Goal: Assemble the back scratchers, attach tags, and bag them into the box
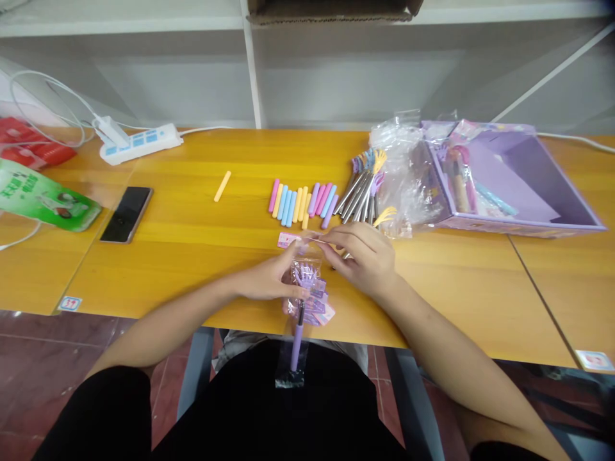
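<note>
A purple back scratcher [296,346] with a small hand-shaped head and a metal rod lies inside a clear plastic bag [289,383]. My left hand [265,280] is closed around the bag just below the scratcher's head, its thumb across the front. With thumb and forefinger, my right hand [364,257] pinches the thin top edge of the same bag. Several purple printed cards [319,307] lie fanned on the table under the bag. A pink card [287,239] lies just beyond my left fingers.
Several coloured handle tubes [291,206] lie in a row, with one yellow tube [222,186] apart. Metal-rod scratchers [358,192] are piled beside clear bags [406,186] and a purple box [528,224]. Leftward are a phone [127,214], a power strip [141,144] and a green bottle [52,195].
</note>
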The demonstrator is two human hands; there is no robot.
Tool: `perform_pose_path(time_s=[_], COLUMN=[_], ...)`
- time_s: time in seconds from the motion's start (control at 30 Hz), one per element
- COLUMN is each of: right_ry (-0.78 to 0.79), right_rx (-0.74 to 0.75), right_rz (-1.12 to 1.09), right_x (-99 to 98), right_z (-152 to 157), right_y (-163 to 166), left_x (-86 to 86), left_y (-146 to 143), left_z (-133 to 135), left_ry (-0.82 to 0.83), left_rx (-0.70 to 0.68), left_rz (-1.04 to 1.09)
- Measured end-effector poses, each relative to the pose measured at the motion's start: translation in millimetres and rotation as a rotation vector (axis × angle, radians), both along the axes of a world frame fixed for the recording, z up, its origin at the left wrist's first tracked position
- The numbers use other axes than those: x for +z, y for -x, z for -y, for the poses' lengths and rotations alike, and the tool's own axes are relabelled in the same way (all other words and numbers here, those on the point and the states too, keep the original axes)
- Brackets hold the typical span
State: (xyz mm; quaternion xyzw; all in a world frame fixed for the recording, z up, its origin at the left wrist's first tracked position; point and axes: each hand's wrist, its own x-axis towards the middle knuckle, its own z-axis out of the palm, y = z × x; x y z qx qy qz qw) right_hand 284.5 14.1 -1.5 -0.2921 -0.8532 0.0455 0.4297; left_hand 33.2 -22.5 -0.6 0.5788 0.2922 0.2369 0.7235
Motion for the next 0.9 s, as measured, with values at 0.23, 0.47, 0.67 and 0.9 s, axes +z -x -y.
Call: perform_pose_path(time_s=[0.23,0.47,0.67,0.9], right_ry=[0.279,0.598,0.635,0.735], right_rx=[0.065,0.147,0.121,0.180], right_rz=[-0.108,-0.157,-0.174,-0.268], right_x=[11.1,5.1,2.3,3.7], right_z=[2,0,1,6], right_y=[6,11,13,15], left_x=[-0.5,-3.8,-2.8,-8.7], left_y=[1,-4,-3,-5], left_z=[-1,7,4,-5], left_ry=[0.132,0.144,0.059,-0.122], left_rx=[-0.180,-0.213,-0.195,0.130], left_rz=[-0.050,-0.116,-0.074,-0.145])
